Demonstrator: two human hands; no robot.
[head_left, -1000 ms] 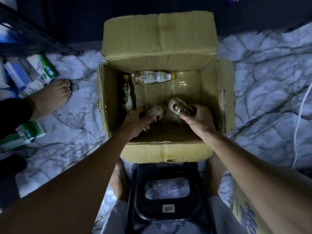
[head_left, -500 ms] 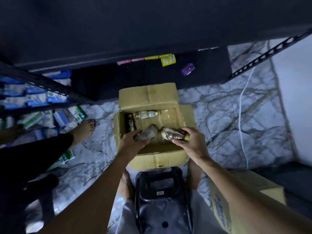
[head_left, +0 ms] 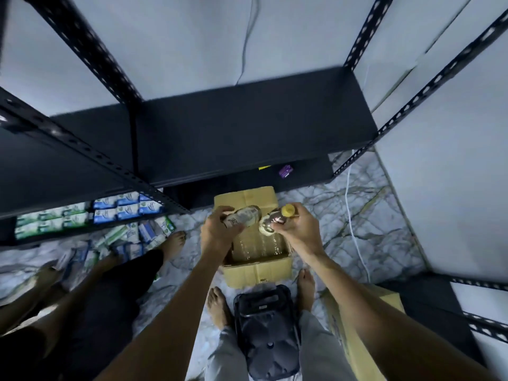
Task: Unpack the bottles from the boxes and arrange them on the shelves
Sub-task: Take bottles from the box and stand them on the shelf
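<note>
Pale smooth walls (head_left: 192, 37) close in the corner, and a veined grey-white marble floor (head_left: 371, 215) runs beneath a black rack of perforated steel angle with flat matte shelves (head_left: 247, 127). On that floor, just before the lowest shelf, stands an open brown cardboard box (head_left: 258, 273) with its far flap folded back. Glossy crinkled film lines its bottom; whatever else lies inside is hidden by the hands or too dim to tell. Against its near wall sits a black moulded plastic stool (head_left: 266, 339), between the wearer's bare feet. A second cardboard box (head_left: 346, 336) at the right is partly covered by the forearm. Green, blue and white cartons (head_left: 121, 210) crowd the left shelf and spill onto the floor, blurred, beside another person's bare foot (head_left: 173, 242).

Above the open box, the left grip (head_left: 217, 229) curls round a clear plastic bottle with a pale label (head_left: 243, 215), held sideways. The right grip (head_left: 298, 229) wraps the neck end of a clear plastic bottle of brownish liquid (head_left: 272, 222), its round yellow cap (head_left: 288, 210) showing past the fingers. The two bottles are just beside each other.
</note>
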